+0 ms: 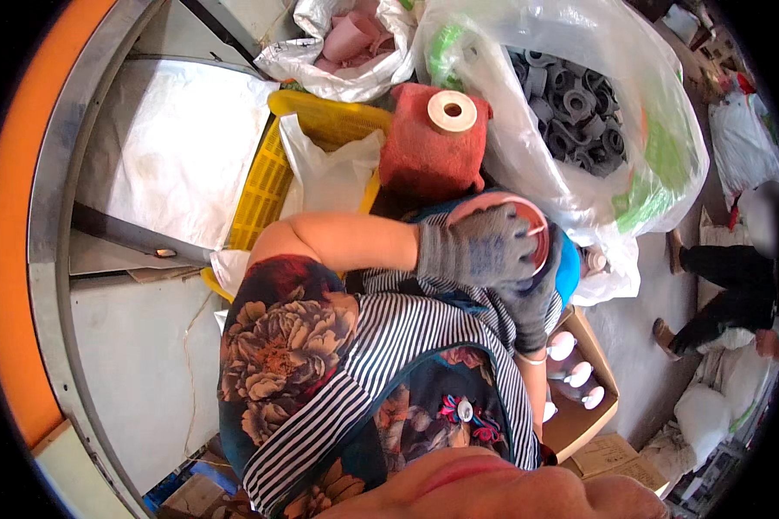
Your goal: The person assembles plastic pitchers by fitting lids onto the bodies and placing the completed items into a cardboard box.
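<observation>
Head view: left hand (483, 246) grasps a pink round container (493, 200), masking much of it; right hand (530, 308), just beside that grip, partly covered, cannot tell its hold.

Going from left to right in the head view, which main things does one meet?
Orange frame, white sheet, yellow basket, pink container, carton, black trousers.

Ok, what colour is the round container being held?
The round container is pink; the head view shows it best.
</observation>
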The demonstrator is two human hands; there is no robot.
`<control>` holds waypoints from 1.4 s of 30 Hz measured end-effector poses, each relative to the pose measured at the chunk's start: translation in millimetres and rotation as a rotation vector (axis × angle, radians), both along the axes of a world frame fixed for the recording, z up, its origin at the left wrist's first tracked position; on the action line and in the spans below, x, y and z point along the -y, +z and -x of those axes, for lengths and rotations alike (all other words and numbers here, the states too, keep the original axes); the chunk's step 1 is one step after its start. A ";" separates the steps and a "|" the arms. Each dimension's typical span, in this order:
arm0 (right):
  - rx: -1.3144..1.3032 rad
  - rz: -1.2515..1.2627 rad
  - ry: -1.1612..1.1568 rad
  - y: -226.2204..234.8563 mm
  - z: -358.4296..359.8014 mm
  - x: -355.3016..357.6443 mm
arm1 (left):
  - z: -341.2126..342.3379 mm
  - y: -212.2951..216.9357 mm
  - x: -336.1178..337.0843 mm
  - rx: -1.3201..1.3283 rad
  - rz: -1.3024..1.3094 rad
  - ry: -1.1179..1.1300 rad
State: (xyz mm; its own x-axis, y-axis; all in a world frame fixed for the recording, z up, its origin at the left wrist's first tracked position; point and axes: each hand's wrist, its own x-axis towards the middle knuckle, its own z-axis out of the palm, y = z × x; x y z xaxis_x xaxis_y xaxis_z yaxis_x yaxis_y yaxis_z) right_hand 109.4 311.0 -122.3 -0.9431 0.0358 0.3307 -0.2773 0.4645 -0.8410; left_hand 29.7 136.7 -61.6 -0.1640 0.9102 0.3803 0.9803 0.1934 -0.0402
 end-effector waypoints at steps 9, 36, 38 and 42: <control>0.012 -0.403 0.005 3.9 4.1 -1.2 | 3.8 42.4 -4.8 -0.338 0.172 -0.146; -0.159 -0.274 -0.091 64.2 22.7 -4.1 | 26.5 -49.2 -2.0 1.291 -1.019 0.471; -0.109 -0.184 0.110 92.8 22.0 -5.6 | 52.7 -39.6 20.8 2.227 -1.395 -0.059; 0.068 0.350 0.338 94.9 63.8 -38.5 | 67.0 -54.8 55.4 1.452 -0.776 0.170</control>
State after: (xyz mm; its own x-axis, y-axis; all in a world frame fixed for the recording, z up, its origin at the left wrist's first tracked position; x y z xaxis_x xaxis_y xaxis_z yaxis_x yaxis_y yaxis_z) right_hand 45.6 349.6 -27.5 -0.9401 -0.1781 0.2907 -0.3028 0.0445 -0.9520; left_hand -37.3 81.3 -116.3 -0.8369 0.5243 0.1570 0.0782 -0.1693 0.9825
